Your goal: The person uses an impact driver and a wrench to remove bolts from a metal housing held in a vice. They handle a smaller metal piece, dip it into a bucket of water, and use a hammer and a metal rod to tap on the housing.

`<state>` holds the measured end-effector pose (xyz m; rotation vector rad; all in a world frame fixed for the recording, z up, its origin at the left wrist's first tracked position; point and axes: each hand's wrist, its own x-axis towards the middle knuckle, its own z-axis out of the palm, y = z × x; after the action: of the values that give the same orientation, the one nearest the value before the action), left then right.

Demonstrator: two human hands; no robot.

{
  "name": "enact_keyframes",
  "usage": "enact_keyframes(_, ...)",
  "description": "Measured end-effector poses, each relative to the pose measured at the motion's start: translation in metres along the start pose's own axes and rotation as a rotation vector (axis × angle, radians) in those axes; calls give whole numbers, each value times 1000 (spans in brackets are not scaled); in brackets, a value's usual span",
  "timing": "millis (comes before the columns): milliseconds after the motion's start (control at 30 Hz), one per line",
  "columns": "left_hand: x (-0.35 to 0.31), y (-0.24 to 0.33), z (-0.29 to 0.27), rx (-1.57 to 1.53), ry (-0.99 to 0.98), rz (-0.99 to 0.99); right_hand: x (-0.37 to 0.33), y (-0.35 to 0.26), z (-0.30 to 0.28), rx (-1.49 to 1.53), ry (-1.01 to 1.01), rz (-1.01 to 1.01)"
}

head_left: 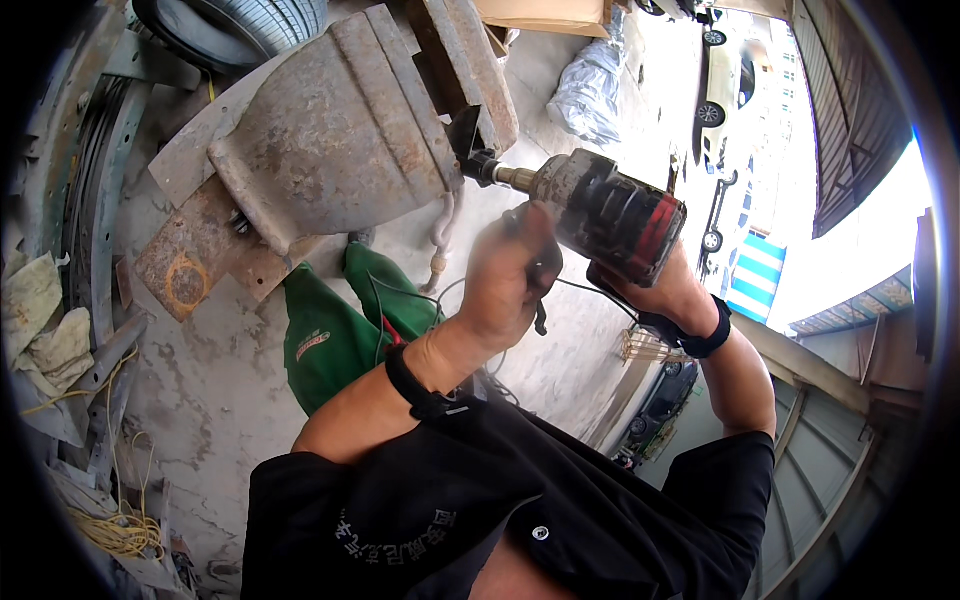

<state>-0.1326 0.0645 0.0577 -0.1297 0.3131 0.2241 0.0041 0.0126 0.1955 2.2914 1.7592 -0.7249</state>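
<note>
A worn black-and-red impact wrench (610,215) points left, its socket (482,167) up against the edge of a rusty, curved metal housing (330,130). Behind the tool's rear end, my right hand (660,285) is closed around its grip, mostly hidden by the body. My left hand (505,270) is curled shut just below the tool's nose, its knuckles close to the casing. The fingers look dark and slightly blurred, and I cannot make out what they hold. A dark angled metal piece (463,128) stands beside the socket.
Green cloth (325,340) and thin cables lie below the housing. Tyres (235,25) and steel rails (105,220) with rags (50,330) line the left. A silvery plastic-wrapped bundle (592,92) is at the top; parked cars (715,90) stand at the right.
</note>
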Motion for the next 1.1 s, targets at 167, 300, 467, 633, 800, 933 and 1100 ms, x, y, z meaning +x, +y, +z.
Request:
enact_keyframes(167,1,0,2,-10,4,7,-3,7,3,-63,34,-77)
enact_keyframes(300,2,1,1,8,-1,-4,0,5,1,-33,22,-65)
enact_keyframes(467,2,1,4,-1,8,-7,1,6,0,-69,45,-121)
enact_keyframes(633,4,1,4,-9,7,-6,2,8,1,-58,29,-98)
enact_keyframes(800,5,0,3,-7,0,-3,1,9,1,-36,25,-98)
enact_keyframes(933,4,0,5,-23,14,-8,1,12,4,-23,29,-98)
enact_keyframes(1100,6,-1,5,-20,12,1,1,13,2,-69,15,-141)
